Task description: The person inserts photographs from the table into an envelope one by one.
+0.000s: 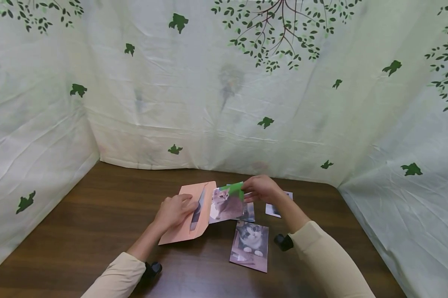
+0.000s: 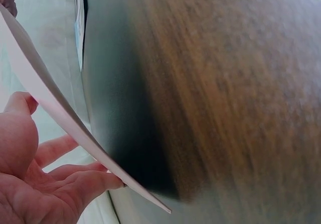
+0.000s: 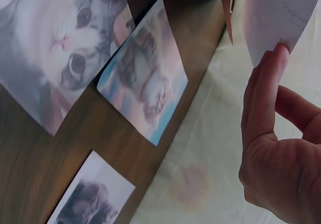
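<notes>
My left hand [image 1: 174, 212] holds a peach envelope [image 1: 181, 233], which is tilted up from the table in the left wrist view. A greyish picture [image 1: 197, 217] shows through the opening in it. Beside the envelope's right edge, my right hand [image 1: 263, 188] pinches a photo of a light-coloured cat [image 1: 225, 207] with a green background by its upper right corner. Its pale back [image 3: 281, 18] carries faint writing in the right wrist view. Whether the photo's left edge touches the envelope I cannot tell. Below lies a larger photo of a grey-and-white cat [image 1: 249, 246].
Partly behind the held photo lies a bluish cat photo [image 1: 249, 212]. A small white-bordered photo [image 1: 272, 210] lies under the right forearm. The brown wooden table [image 1: 78, 231] is bounded by white leaf-printed cloth [image 1: 153, 103]. Black wrist devices [image 1: 283, 242] sit below both forearms.
</notes>
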### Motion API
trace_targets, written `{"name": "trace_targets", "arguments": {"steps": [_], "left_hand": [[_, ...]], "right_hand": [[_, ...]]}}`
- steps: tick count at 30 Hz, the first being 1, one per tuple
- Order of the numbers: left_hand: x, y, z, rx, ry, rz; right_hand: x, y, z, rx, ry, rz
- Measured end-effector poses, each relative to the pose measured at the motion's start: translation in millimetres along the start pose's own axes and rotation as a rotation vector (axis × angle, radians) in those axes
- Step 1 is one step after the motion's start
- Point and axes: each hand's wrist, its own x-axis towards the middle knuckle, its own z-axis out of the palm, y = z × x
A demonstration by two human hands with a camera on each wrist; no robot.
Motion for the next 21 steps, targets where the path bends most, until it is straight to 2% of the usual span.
{"name": "trace_targets", "arguments": {"steps": [7, 21], "left_hand": [[-1.8, -0.3, -1.3, -0.014, -0.008, -0.022], [-1.2, 0.5, -0.8, 0.01, 0.014, 0.011]], "right_hand": [[3.9, 0.9, 14.6, -0.002, 0.007, 0.021], [15.0, 7.2, 36.5, 0.051, 0.003, 0.019]]}}
